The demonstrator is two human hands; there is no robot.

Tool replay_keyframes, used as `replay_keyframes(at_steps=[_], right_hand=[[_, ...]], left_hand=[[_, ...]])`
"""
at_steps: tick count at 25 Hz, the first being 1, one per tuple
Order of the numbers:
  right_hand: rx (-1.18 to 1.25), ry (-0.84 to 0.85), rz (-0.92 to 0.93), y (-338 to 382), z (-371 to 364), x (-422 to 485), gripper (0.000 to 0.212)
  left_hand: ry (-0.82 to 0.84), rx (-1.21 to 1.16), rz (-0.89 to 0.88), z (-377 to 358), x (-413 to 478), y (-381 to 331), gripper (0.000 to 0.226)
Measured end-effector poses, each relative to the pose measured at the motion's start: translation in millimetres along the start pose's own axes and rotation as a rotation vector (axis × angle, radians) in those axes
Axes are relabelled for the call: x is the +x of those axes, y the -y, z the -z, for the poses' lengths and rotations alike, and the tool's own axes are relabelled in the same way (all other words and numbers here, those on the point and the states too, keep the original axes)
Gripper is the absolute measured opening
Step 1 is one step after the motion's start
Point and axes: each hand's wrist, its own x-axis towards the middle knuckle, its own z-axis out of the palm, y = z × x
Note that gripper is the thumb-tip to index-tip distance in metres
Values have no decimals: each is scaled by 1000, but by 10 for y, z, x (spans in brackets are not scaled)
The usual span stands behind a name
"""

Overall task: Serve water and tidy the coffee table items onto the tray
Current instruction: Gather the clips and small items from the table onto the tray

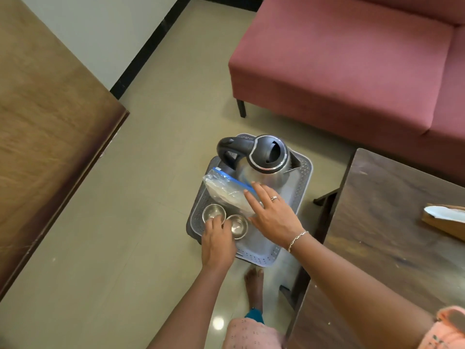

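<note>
tray [300, 182]: grey perforated plastic
kettle [261, 176]: rounded steel
bag [221, 188]: crinkly clear plastic
cups [213, 213]: round steel
right hand [274, 215]: spread on bag
left hand [219, 240]: at cups, grip unclear

Tray [300, 187]: one
Kettle [266, 157]: one, on the tray
Steel cups [213, 212] [238, 225]: two, on the tray
Zip bag [225, 190]: one, on the tray
Paper packet [442, 219]: possibly one, right of the tray
</note>
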Motion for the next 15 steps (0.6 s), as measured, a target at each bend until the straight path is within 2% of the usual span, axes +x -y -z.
replay_keyframes(at_steps=[2, 5, 8, 11, 15], right_hand=[[-8, -2, -52, -107, 106, -325, 67], [8, 7, -117, -276, 216, -823, 67], [27, 18, -198, -541, 334, -1417, 64], [43, 18, -265, -825, 454, -2056, 62], [69, 40, -276, -1239, 729, -2977, 63]], left_hand=[[-56, 86, -163, 58, -154, -170, 22], [-63, 202, -320, 5, -357, -440, 30], [58, 199, -330, -217, -578, -837, 43], [90, 240, -343, -371, -843, -1311, 52], [110, 201, -368, -537, -1286, -2054, 44]])
